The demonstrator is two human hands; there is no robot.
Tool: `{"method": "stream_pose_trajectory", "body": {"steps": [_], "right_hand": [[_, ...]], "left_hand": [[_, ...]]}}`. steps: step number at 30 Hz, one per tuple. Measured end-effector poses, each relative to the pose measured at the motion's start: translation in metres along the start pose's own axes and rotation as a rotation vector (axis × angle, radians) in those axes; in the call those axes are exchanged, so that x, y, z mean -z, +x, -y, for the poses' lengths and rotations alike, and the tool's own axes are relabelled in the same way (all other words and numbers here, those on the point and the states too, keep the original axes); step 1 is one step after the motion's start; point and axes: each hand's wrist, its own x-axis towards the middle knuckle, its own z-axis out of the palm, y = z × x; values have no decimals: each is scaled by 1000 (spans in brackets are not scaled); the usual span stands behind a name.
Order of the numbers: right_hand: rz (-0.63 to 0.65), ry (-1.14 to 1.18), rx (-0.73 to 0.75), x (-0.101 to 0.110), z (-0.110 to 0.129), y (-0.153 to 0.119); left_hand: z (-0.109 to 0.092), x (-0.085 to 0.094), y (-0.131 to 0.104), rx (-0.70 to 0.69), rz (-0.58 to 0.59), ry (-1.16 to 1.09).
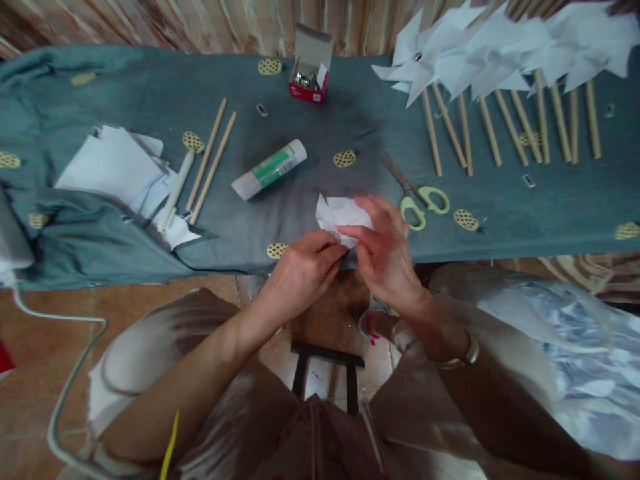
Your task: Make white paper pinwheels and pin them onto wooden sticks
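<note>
A small piece of folded white paper (341,212), with pointed corners sticking up, is held near the front edge of the cloth-covered table. My left hand (309,265) pinches its lower edge between thumb and fingers. From the other side, my right hand (387,247) grips the paper, its thumb and fingers closed around the right part. Right beside that hand lie scissors (414,193) with pale green handles, blades pointing away. Behind and left of the paper, a glue stick (270,168) with a green label lies on its side. What the fingertips cover is hidden.
Several white paper pinwheels (465,57) on wooden sticks lie at the back right. An open red box (309,83) holds shiny metal pins. Two wooden sticks (213,167) and a stack of white paper (117,167) lie left. A white cable (63,393) hangs at the left.
</note>
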Motion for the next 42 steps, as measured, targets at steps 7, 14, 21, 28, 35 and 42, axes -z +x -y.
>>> {"method": "stream_pose_trajectory", "body": {"steps": [7, 14, 21, 28, 35, 42], "right_hand": [[-17, 241, -48, 9, -13, 13], [-7, 117, -93, 14, -18, 25], [-16, 110, -101, 25, -15, 27], [20, 127, -134, 29, -12, 20], [-63, 76, -108, 28, -12, 21], [-51, 71, -94, 26, -15, 21]], "left_hand": [[2, -3, -2, 5, -8, 5], [3, -1, -1, -12, -1, 6], [18, 14, 6, -6, 6, 69], [25, 23, 13, 44, -39, 76], [2, 10, 16, -19, 72, 100], [3, 6, 19, -65, 98, 204]]}}
